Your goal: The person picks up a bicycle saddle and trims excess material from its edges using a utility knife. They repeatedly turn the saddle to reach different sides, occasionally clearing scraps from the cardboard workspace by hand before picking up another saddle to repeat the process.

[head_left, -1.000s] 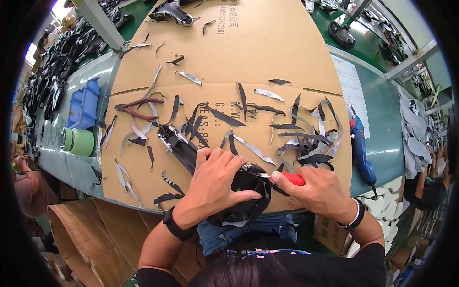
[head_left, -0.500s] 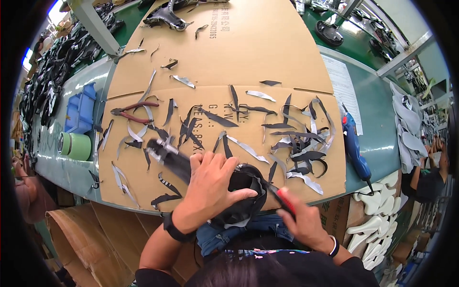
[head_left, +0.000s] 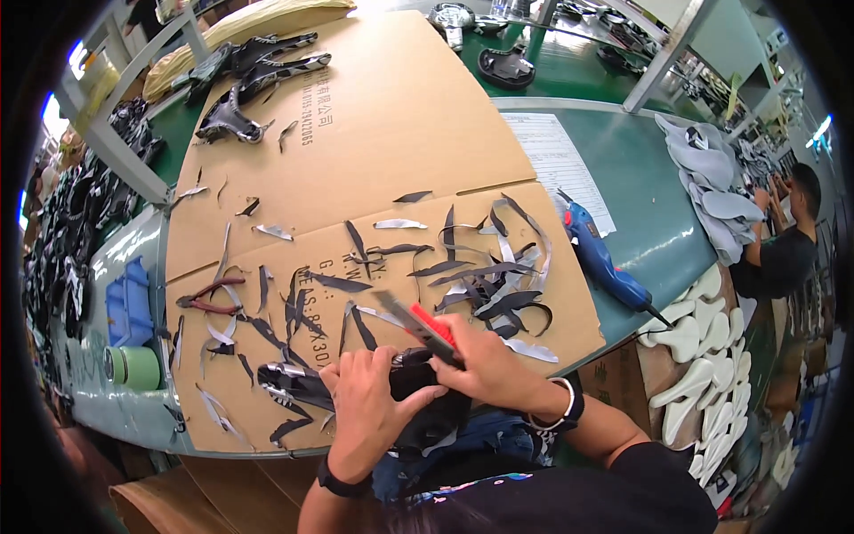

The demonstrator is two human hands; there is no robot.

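Observation:
My left hand [head_left: 366, 405] is wrapped over a black bicycle saddle [head_left: 298, 383], held at the table's near edge above my lap. The saddle's narrow end, with whitish marks along it, points left over the cardboard; its wide part is partly hidden behind my hands. My right hand [head_left: 489, 360] grips a red and grey utility knife [head_left: 429, 331] just above the saddle's wide end. The knife points up and to the left, apart from the cardboard. Several black and grey cut strips [head_left: 498, 289] lie scattered on the cardboard sheet [head_left: 391, 98] in front of me.
Red-handled pliers [head_left: 213, 295], a blue bin [head_left: 130, 303] and a green tape roll [head_left: 133, 367] are on the left. On the right lie a blue power tool [head_left: 609, 267], a paper sheet [head_left: 556, 160] and stacked white saddle shapes [head_left: 694, 356]. Another person [head_left: 787, 236] works far right.
My right hand has lifted the knife from the saddle's right side to above it, pointing up-left. My left hand keeps hold of the saddle. The whole view has turned toward the right.

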